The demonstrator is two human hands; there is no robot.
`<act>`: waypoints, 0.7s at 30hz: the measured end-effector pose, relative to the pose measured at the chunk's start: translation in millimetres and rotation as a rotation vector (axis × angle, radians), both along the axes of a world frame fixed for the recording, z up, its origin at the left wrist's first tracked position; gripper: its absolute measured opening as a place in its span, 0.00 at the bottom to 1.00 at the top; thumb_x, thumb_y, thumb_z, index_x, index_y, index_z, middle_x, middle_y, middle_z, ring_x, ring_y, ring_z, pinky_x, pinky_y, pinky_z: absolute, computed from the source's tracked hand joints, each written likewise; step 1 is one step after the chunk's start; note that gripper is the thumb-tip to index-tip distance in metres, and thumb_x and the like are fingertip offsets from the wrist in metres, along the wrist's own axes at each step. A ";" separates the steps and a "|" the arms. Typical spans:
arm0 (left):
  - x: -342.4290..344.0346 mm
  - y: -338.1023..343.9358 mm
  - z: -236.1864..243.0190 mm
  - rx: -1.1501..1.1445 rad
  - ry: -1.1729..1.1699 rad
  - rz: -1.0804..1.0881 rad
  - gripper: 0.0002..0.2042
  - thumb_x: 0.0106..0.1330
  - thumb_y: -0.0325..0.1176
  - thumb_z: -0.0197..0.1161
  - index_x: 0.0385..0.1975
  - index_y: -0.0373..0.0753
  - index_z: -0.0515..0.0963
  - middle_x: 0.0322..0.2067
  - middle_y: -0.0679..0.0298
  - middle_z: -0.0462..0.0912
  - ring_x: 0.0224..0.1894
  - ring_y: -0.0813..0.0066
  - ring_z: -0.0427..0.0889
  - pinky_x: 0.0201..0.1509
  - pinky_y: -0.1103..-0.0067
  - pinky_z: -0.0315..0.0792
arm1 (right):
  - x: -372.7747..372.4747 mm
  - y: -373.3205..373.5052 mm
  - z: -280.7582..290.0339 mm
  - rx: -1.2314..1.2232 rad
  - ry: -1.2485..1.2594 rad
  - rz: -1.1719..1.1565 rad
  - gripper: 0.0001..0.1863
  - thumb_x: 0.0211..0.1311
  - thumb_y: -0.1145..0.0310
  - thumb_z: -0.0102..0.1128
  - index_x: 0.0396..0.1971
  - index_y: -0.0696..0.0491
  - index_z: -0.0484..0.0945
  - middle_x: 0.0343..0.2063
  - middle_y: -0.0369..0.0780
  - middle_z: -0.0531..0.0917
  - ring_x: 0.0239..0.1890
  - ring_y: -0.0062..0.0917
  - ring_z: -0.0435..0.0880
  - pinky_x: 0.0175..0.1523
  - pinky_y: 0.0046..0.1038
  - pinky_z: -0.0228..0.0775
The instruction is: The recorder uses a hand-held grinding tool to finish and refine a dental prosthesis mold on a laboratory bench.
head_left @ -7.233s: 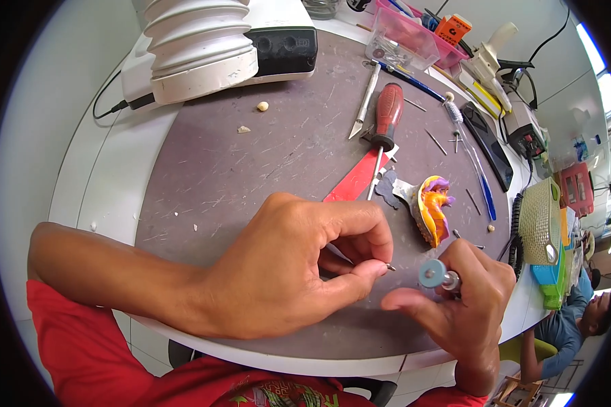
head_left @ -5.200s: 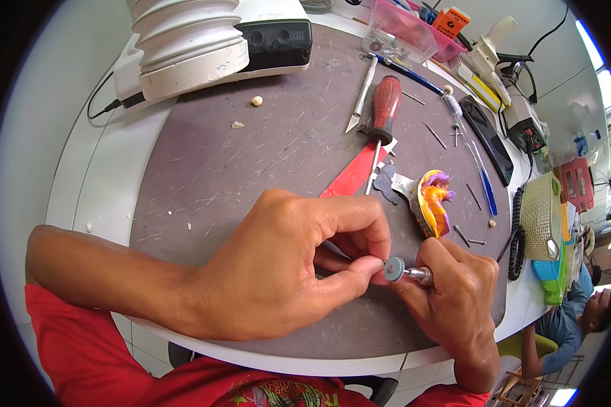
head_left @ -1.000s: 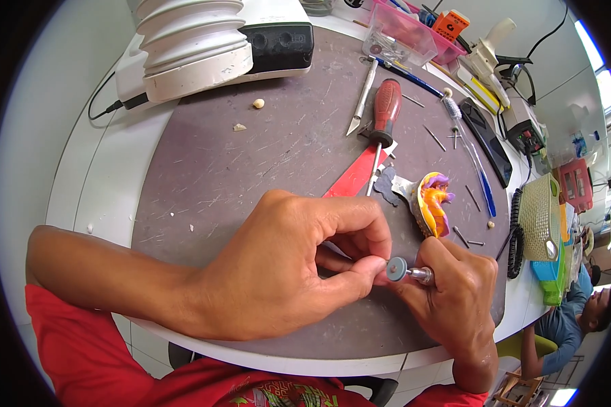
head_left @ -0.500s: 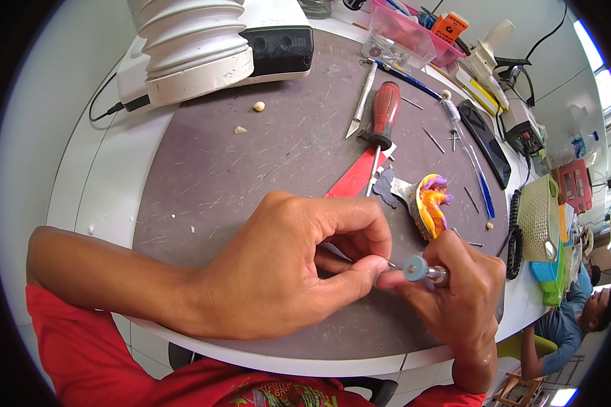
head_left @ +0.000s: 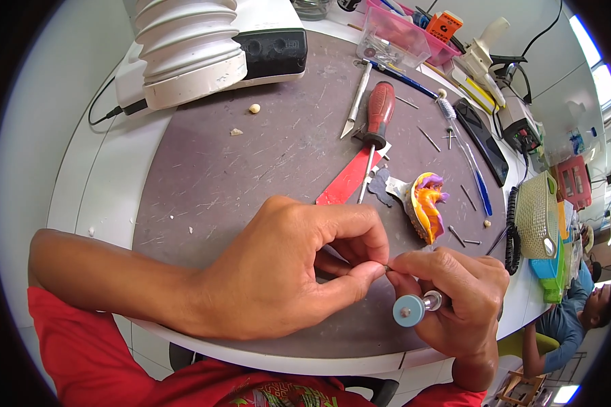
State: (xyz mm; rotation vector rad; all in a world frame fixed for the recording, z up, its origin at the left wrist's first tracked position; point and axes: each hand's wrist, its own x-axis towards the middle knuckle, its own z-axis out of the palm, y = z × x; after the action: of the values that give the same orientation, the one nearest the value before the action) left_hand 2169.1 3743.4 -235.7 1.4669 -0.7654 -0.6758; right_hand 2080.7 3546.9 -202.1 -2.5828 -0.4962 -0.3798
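Note:
Thumb and forefinger of my left hand (head_left: 278,271) are pinched together on a tiny dark piece, too small to make out. The thumb and forefinger of my right hand (head_left: 465,292) meet it from the other side. Tucked into my right hand's curled fingers is a metal tool with a round blue-grey disc end (head_left: 409,310); its shaft is mostly hidden. Just beyond my hands lies a dental impression tray (head_left: 424,207) with yellow, orange and purple material. A red-handled screwdriver (head_left: 380,112) rests across a red strip (head_left: 346,178) on the mat.
A craft knife (head_left: 357,102), a blue-handled brush (head_left: 465,152), a phone (head_left: 482,139) and several metal pins lie about the brown mat (head_left: 217,163). A white machine with a ribbed hose (head_left: 187,51) stands at far left, a pink bin (head_left: 404,41) at far right. Another person (head_left: 577,325) sits at right.
My right hand has turned, bringing its fingertips up to my left fingertips, and the tool's disc has swung down and slightly left. My left hand stays nearly still.

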 end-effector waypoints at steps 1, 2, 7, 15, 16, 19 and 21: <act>-0.4 -0.2 0.1 0.003 0.005 0.006 0.04 0.63 0.23 0.64 0.36 0.32 0.79 0.34 0.63 0.84 0.40 0.81 0.84 0.47 0.80 0.81 | 0.0 0.1 0.0 0.000 0.000 0.000 0.14 0.41 0.76 0.72 0.33 0.52 0.82 0.15 0.33 0.76 0.14 0.24 0.75 0.18 0.26 0.63; -0.6 -0.3 -0.1 0.003 0.005 0.006 0.04 0.63 0.23 0.64 0.36 0.32 0.79 0.34 0.63 0.84 0.40 0.81 0.84 0.47 0.80 0.81 | 0.0 0.3 0.0 0.000 0.000 -0.002 0.15 0.41 0.76 0.72 0.33 0.52 0.82 0.15 0.33 0.76 0.14 0.24 0.75 0.18 0.26 0.63; 0.5 0.7 2.1 0.038 -0.009 0.005 0.03 0.63 0.23 0.65 0.35 0.32 0.79 0.34 0.63 0.84 0.39 0.81 0.84 0.46 0.80 0.82 | 0.1 1.6 3.1 -0.022 0.021 -0.006 0.13 0.43 0.72 0.75 0.31 0.52 0.81 0.15 0.34 0.76 0.14 0.24 0.76 0.18 0.27 0.63; -1.4 0.9 0.1 0.000 0.025 0.031 0.03 0.63 0.22 0.64 0.34 0.32 0.79 0.34 0.63 0.84 0.38 0.81 0.83 0.44 0.81 0.82 | -1.4 -1.3 0.0 -0.257 0.095 -0.249 0.29 0.35 0.47 0.80 0.17 0.54 0.71 0.11 0.37 0.72 0.12 0.28 0.73 0.19 0.27 0.61; -1.4 1.1 -0.4 -0.013 0.028 0.037 0.03 0.63 0.22 0.64 0.34 0.32 0.79 0.34 0.63 0.84 0.38 0.81 0.83 0.44 0.82 0.82 | -1.7 -0.9 -1.5 -0.256 0.096 -0.249 0.29 0.35 0.47 0.80 0.17 0.54 0.71 0.11 0.37 0.72 0.12 0.28 0.73 0.19 0.27 0.61; -1.6 0.6 0.0 -0.009 0.039 0.042 0.03 0.62 0.21 0.64 0.34 0.31 0.78 0.34 0.63 0.83 0.38 0.81 0.83 0.44 0.81 0.82 | -2.6 0.1 -3.9 -0.293 0.113 -0.261 0.30 0.36 0.47 0.79 0.16 0.54 0.70 0.12 0.38 0.72 0.13 0.31 0.75 0.20 0.30 0.62; -0.9 0.1 -0.2 -0.009 0.039 0.042 0.03 0.62 0.21 0.64 0.34 0.31 0.78 0.34 0.63 0.83 0.39 0.81 0.83 0.44 0.81 0.82 | -2.0 -0.1 -4.2 -0.305 0.129 -0.269 0.29 0.37 0.46 0.78 0.16 0.54 0.70 0.12 0.38 0.73 0.14 0.32 0.76 0.20 0.32 0.62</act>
State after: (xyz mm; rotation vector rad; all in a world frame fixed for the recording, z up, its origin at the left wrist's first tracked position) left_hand 2168.2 3743.4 -235.9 1.4541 -0.7049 -0.6660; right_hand 2078.7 3546.7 -206.3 -2.9574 -0.1693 -0.2380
